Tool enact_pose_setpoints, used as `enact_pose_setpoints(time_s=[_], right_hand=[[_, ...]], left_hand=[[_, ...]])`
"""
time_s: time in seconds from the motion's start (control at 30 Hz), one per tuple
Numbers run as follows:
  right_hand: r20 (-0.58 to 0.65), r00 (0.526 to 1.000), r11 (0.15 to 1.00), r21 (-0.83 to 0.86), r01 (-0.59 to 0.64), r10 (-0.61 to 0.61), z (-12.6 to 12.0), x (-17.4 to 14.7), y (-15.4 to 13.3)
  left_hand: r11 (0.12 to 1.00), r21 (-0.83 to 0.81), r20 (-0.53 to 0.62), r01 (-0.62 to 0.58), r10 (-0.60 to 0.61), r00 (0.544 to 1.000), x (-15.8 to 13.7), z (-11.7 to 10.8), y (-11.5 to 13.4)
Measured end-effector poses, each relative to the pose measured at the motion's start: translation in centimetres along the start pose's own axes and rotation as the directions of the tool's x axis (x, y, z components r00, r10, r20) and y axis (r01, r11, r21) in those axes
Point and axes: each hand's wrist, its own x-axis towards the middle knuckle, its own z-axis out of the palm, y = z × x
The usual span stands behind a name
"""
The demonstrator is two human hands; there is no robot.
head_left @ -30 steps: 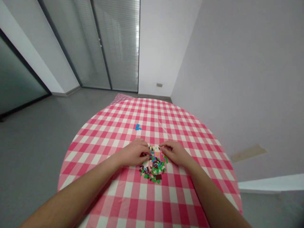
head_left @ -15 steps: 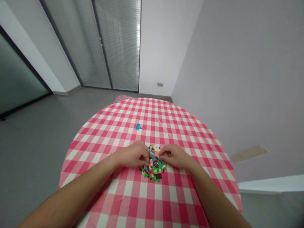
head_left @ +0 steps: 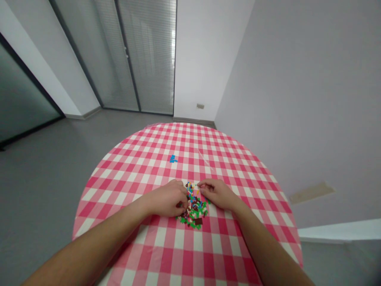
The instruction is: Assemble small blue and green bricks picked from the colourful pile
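Observation:
A pile of small building bricks in green, brown, blue, white and yellow lies between my hands. My left hand rests at the pile's left edge, its fingers curled and bent together. Whatever they pinch, if anything, is too small to make out. On the pile's upper right is my right hand, palm inward, thumb and forefinger apart, the fingertips close to a few loose pieces. A larger dark brown brick sits at the near side of the pile. Farther off, a small group of blue bricks lies by itself.
The round table wears a red and white checked tablecloth with a crease beyond my right hand. A plain wall runs along the right. Glass doors with blinds and a grey floor lie beyond.
My right hand has shifted up towards the far side of the pile and its forefinger has stretched out. My left hand has moved slightly nearer to me along the pile's left edge.

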Motion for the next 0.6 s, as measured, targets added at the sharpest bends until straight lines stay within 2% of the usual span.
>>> enact_pose_setpoints(time_s=[0.13,0.3,0.47,0.6], right_hand=[[-0.019,1.000,1.000,-0.002,-0.017,0.017,0.0,0.0,-0.2],[-0.020,0.999,0.999,-0.014,-0.043,0.043,0.1,0.0,-0.2],[-0.023,0.998,0.999,-0.002,-0.052,0.052,0.2,0.1,0.0],[-0.038,0.998,0.998,0.008,-0.058,0.059,0.3,0.2,0.2]], left_hand=[[0.997,-0.003,-0.005,0.072,-0.072,0.997,0.0,-0.2,-0.1],[0.980,0.034,-0.088,0.196,-0.193,0.977,-0.2,-1.3,-1.1],[0.992,-0.064,-0.032,0.113,-0.115,0.993,-0.4,-1.0,-1.0],[0.993,-0.070,0.008,0.090,-0.090,0.996,-0.3,-0.3,-0.3]])
